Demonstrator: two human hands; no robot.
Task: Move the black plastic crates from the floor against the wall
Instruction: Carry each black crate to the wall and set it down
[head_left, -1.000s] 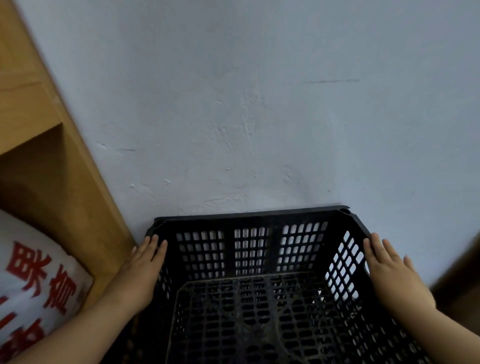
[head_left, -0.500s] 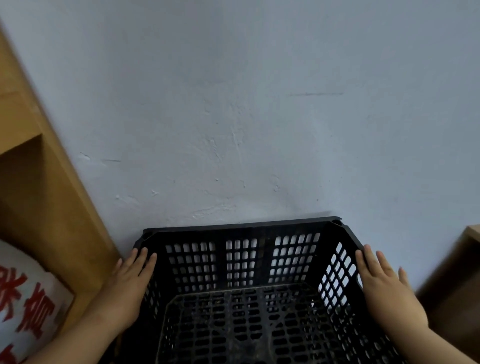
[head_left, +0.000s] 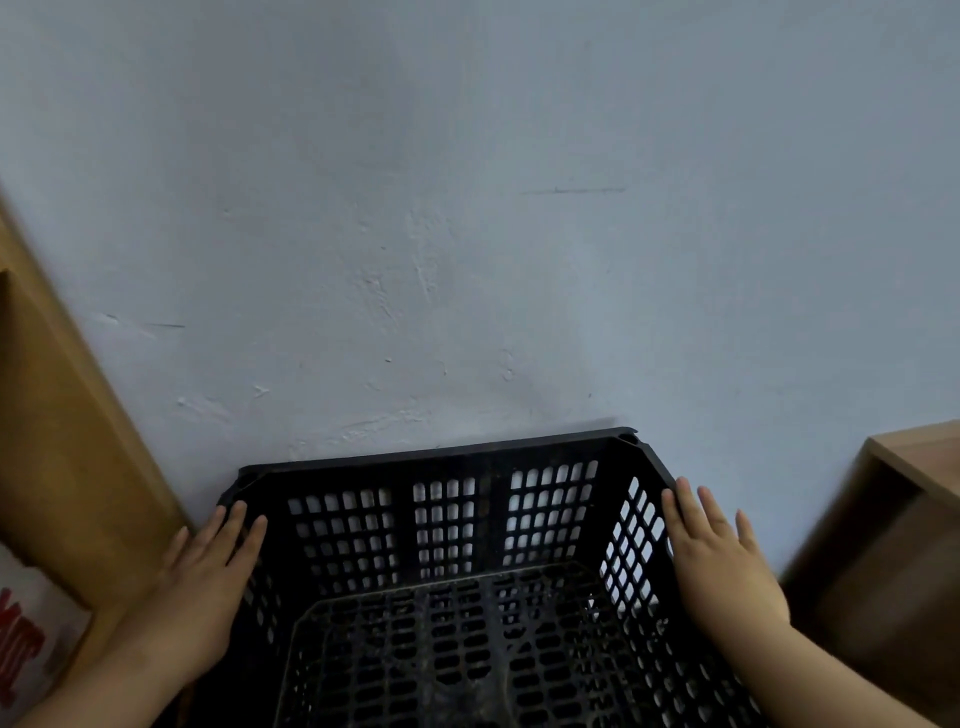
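A black plastic crate (head_left: 441, 456) with lattice walls and an empty lattice floor fills the lower middle of the head view. Its far rim lies against the pale blue wall (head_left: 467, 234). My left hand (head_left: 205, 587) lies flat along the crate's left rim, fingers stretched toward the wall. My right hand (head_left: 722, 564) presses the right rim the same way. The crate is held between both palms. Its near side is cut off by the bottom of the frame.
A wooden shelf unit (head_left: 67, 441) stands close on the left, almost touching my left hand, with a white bag bearing red characters (head_left: 26, 634) inside it. A brown wooden cabinet (head_left: 893, 545) stands at the right, near my right hand.
The view has swung right and up: the shelf and bag slid toward the left edge and the right cabinet came into sight. Both hands stay on the crate's rims.
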